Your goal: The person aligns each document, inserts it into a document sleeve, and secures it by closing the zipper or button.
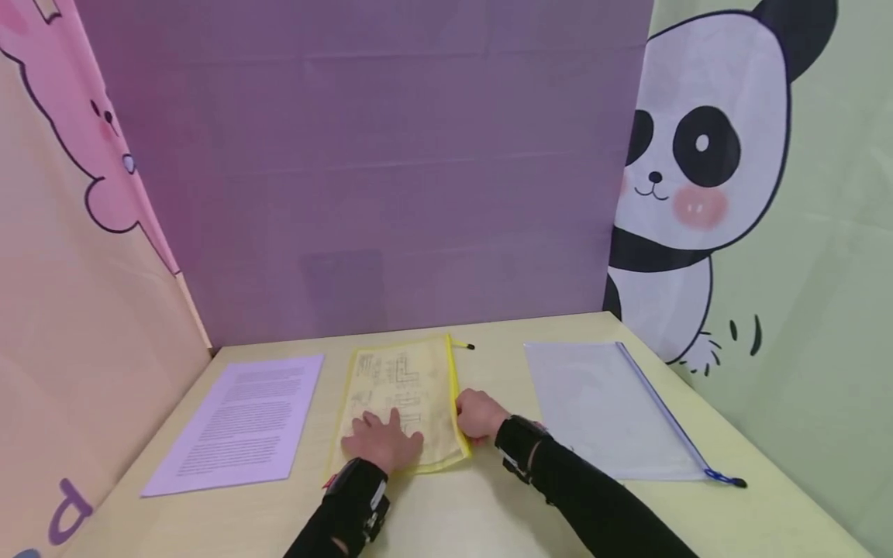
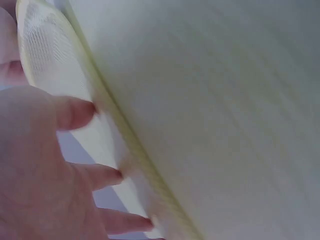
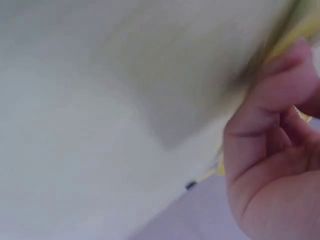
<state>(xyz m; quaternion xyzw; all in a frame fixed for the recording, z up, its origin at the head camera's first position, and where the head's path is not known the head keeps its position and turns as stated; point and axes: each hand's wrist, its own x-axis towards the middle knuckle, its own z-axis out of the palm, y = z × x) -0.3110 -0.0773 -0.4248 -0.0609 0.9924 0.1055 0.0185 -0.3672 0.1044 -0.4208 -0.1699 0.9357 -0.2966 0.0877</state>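
A yellow-edged mesh zip pouch (image 1: 432,457) lies on the table with a sheet of printed drawings (image 1: 391,380) showing through it. My left hand (image 1: 382,442) rests on the lower part of the pouch with its fingers spread, and the left wrist view has those fingertips (image 2: 85,115) close to the pouch's yellow border (image 2: 135,145). With curled fingers, my right hand (image 1: 481,415) pinches the pouch's yellow zip edge (image 3: 287,42) on the right side. The black-tipped zip pull (image 1: 470,346) sticks out at the far right corner.
To the left lies a purple sheet of printed text (image 1: 240,422). A clear zip pouch with a blue edge (image 1: 593,411) lies at the right, its dark-tipped pull (image 1: 729,479) near the table's right edge. A purple backdrop (image 1: 391,170) stands behind the table (image 1: 446,519).
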